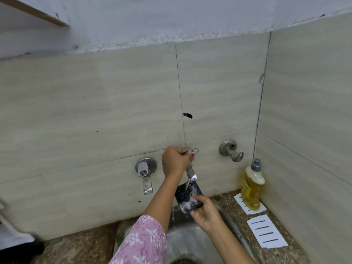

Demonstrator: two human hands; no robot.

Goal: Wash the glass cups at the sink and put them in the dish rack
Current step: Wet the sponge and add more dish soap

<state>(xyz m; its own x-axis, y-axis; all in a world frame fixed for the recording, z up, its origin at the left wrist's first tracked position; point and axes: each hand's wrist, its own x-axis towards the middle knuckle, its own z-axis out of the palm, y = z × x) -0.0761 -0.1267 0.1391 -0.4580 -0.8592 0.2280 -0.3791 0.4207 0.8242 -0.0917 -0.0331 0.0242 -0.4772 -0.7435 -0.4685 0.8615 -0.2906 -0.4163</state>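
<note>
head view: left hand (174, 161) grips the tap handle (194, 150); right hand (206, 214) pinches a soapy dark sponge (185, 195) under running water (187, 185).

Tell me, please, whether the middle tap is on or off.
On: a thin stream falls from the tap onto the soapy black sponge in the right hand, while the left hand grips its handle.

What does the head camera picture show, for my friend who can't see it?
A person's left hand grips a wall tap while the right hand holds a soapy dark sponge under its running water, above a metal sink. A yellow soap bottle stands on the counter to the right.
</note>
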